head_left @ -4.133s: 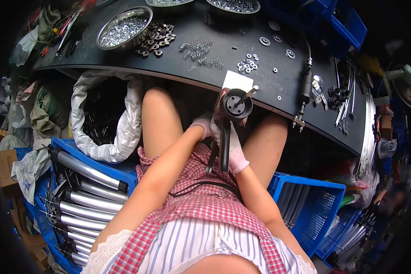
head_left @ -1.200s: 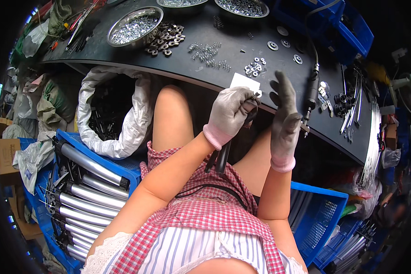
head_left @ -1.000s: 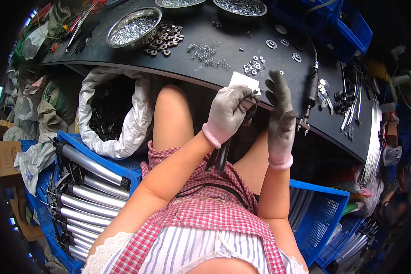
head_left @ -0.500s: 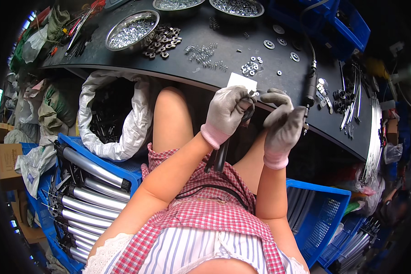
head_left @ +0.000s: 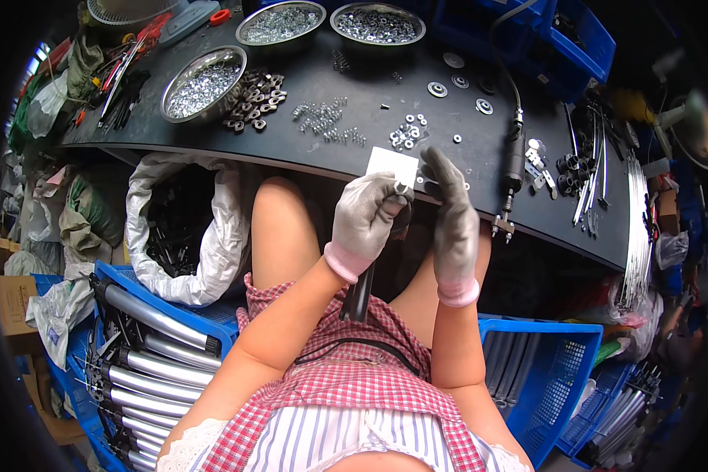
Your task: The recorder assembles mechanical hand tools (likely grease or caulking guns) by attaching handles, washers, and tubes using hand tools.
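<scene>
The black part (head_left: pixel 359 295) is in the left hand (head_left: pixel 362 224), its long legs hanging below the fingers over the lap. The left fingers are curled in and grip its upper end, which they mostly hide; a small white tip (head_left: pixel 401 189) shows right at the fingertips. The right hand (head_left: pixel 455 236) stands just to the right of those fingers, open, its fingers straight and pointing away from the body. Both hands wear grey gloves with pink cuffs.

Just beyond the left fingertips, a white card (head_left: pixel 392 163) lies at the edge of the bench (head_left: pixel 287 141). Past the card are washers (head_left: pixel 406 135); to the left of them, springs (head_left: pixel 328 120), then metal clips (head_left: pixel 258 102). Farthest from the fingers stand 3 bowls (head_left: pixel 379 45) of small metal pieces. To the right of the right fingers lies a driver (head_left: pixel 514 161), its tip over the bench edge. Well left of the left fingers are an open white sack (head_left: pixel 216 259) and a blue crate (head_left: pixel 226 321) of silver tubes (head_left: pixel 161 366).
</scene>
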Action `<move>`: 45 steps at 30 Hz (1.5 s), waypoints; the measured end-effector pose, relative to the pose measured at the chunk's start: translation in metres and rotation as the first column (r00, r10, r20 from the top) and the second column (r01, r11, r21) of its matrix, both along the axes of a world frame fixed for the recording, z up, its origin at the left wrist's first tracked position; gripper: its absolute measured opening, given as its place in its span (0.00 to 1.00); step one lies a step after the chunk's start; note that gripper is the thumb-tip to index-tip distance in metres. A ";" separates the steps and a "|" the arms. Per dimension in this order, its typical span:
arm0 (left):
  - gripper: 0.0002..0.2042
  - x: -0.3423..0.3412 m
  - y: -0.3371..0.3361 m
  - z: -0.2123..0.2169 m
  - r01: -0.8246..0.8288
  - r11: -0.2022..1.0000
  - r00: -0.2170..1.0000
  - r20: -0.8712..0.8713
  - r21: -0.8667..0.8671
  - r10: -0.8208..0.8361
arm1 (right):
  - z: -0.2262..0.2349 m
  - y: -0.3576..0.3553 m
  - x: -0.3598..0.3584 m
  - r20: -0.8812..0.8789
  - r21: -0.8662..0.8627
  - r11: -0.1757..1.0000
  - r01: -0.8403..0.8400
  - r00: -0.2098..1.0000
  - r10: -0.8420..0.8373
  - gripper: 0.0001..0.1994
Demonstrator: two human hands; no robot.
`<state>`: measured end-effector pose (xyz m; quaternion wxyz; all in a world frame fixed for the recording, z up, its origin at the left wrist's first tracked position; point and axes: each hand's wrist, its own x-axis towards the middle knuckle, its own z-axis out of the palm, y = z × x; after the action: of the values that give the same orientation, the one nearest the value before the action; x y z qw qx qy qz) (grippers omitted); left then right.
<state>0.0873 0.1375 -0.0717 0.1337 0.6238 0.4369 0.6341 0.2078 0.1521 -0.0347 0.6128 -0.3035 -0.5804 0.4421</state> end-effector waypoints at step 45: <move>0.12 -0.009 -0.004 0.004 0.287 0.952 0.946 0.187 -0.109 -0.264 | 0.093 0.126 0.043 0.337 -0.237 0.912 -0.333 0.853 0.399 0.07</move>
<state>0.0785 0.1331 -0.0677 0.2999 0.6119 0.3738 0.6292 0.2513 0.2777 0.0586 0.3653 -0.3176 -0.6947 0.5320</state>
